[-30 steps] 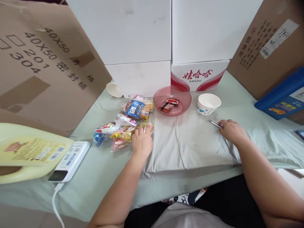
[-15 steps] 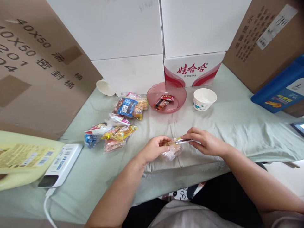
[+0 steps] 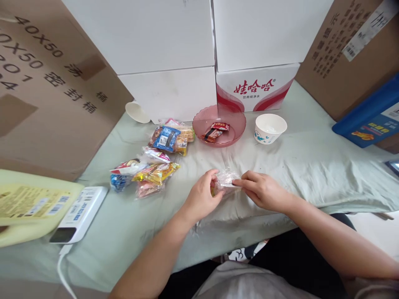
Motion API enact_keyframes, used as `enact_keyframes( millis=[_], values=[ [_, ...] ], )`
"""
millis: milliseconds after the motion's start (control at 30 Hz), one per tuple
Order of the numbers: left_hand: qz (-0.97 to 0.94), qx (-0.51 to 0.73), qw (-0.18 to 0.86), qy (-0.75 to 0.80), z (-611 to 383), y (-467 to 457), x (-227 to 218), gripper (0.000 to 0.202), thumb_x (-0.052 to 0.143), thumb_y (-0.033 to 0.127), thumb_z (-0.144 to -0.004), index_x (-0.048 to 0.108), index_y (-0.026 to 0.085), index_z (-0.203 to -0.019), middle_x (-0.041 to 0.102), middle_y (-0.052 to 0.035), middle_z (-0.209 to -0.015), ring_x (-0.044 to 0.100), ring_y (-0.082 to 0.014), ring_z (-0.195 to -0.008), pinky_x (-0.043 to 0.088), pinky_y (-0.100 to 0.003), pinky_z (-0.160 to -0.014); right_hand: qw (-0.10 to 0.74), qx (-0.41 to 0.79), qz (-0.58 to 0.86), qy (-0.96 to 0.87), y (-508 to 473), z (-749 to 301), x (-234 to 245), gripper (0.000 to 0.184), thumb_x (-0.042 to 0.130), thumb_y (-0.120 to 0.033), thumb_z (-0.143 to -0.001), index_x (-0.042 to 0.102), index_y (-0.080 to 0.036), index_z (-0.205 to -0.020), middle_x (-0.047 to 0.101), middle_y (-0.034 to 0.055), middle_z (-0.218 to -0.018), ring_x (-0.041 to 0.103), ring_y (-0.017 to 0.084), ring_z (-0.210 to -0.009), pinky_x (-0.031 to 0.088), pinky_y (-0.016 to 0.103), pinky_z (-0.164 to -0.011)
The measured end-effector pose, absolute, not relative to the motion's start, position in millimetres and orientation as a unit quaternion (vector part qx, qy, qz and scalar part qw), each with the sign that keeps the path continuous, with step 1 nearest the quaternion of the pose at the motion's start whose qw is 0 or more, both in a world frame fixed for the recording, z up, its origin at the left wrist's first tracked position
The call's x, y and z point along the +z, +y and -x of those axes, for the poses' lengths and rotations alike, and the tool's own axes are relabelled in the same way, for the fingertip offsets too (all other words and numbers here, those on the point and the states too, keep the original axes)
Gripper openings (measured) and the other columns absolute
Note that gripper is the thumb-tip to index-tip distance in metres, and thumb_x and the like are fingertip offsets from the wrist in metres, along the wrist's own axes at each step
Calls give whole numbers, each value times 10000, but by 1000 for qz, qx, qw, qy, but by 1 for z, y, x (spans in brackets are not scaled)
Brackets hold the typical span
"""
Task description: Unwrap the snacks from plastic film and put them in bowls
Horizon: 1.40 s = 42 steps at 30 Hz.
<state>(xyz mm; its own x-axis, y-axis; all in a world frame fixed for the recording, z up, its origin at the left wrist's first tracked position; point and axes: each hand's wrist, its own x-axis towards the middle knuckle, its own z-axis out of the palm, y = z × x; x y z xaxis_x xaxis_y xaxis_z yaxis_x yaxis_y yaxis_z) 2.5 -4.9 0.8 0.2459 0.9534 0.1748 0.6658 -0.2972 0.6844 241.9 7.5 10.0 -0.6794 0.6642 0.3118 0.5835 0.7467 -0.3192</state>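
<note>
My left hand (image 3: 204, 194) curls its fingers and thumb around the left side of a snack packet (image 3: 226, 179) in crinkled clear plastic wrap. My right hand (image 3: 263, 191) pinches a slim pale tool (image 3: 236, 185) with a dark part, and its tip lies against the wrap. Fingers cover most of the tool, so its kind cannot be made out. Just beyond the hands stands a pink glass bowl (image 3: 202, 139) with a few red and brown wrapped snacks (image 3: 216, 132) in it. To the left lies a loose pile of packaged snacks (image 3: 157, 172).
A white paper bowl (image 3: 269, 129) stands right of the pink one; another (image 3: 137, 113) leans at the back left. White cartons (image 3: 168, 93) wall off the back, brown cartons (image 3: 56, 95) the sides. A power bank (image 3: 79, 216) with a cable and a yellow jug (image 3: 34, 207) sit left, a blue container (image 3: 368, 116) right.
The packet has been turned, so clear wrap now faces up where golden-brown contents showed. My right hand has tilted and lowered the slim tool onto the wrap. The view has shifted slightly.
</note>
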Motion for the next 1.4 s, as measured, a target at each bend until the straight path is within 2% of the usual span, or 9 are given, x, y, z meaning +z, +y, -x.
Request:
enact_keyframes(
  millis=[200,300,433,567,667,833,1000,1167,1400],
  values=[
    [-756,296,233,535,-3,0,-8,612,703,155,-716,491,203,-1289,607,-24,-935,593,-157,-788,526,-315,-744,101,97,490,-860,28,-288,13,376,470,-146,-876,682,-269,-1160,655,50,-935,631,156,-716,480,269,-644],
    [-750,326,248,519,-5,1,-10,323,691,186,-752,627,190,-1068,580,-9,-853,560,-129,-700,499,-259,-641,72,57,581,-809,43,-319,10,313,491,-176,-859,724,-264,-1048,676,55,-911,638,196,-754,507,328,-692],
    [-744,394,260,473,-14,-2,-12,63,661,229,-798,616,189,-781,586,-34,-867,601,-155,-810,505,-269,-703,214,65,524,-822,35,-300,11,230,550,-344,-900,701,-230,-1029,656,114,-1062,617,279,-1012,510,458,-879],
    [-728,409,299,461,-19,-6,-12,145,651,235,-793,526,196,-733,618,-109,-1135,584,-228,-1122,486,-355,-898,258,215,389,-858,11,-247,8,557,646,-472,-845,500,-250,-1336,552,130,-1268,643,230,-923,565,395,-807],
    [-679,398,389,479,-9,0,-8,199,647,267,-776,463,204,-729,673,-86,-1033,645,-190,-947,508,-324,-817,264,224,390,-854,8,-231,3,215,511,-352,-939,605,-276,-1117,610,83,-1070,639,208,-863,561,371,-775],
    [-600,479,355,533,26,20,1,189,613,286,-738,442,208,-720,651,-24,-821,618,-145,-782,486,-257,-705,410,210,463,-757,21,-251,-1,119,479,-314,-947,568,-239,-923,613,33,-835,607,171,-738,528,326,-671],
    [-666,343,233,621,46,29,-3,191,513,139,-687,537,211,-862,572,23,-711,560,-147,-651,463,-266,-648,400,217,492,-742,31,-267,-3,55,516,-259,-879,561,-230,-887,639,28,-835,596,165,-721,512,314,-651],
    [-724,305,-33,618,35,21,-2,253,487,81,-749,611,195,-938,625,-102,-940,576,-281,-968,459,-421,-887,362,107,581,-721,39,-280,-2,231,464,-103,-696,546,-233,-869,644,72,-927,616,258,-941,518,440,-825],
    [-823,273,-2,498,15,17,-13,429,539,294,-893,511,141,-1293,653,-134,-1152,541,-297,-1137,408,-460,-986,442,84,511,-732,28,-277,9,404,488,-200,-852,489,-248,-1252,548,130,-1293,562,271,-1144,505,466,-899]
  ],
)
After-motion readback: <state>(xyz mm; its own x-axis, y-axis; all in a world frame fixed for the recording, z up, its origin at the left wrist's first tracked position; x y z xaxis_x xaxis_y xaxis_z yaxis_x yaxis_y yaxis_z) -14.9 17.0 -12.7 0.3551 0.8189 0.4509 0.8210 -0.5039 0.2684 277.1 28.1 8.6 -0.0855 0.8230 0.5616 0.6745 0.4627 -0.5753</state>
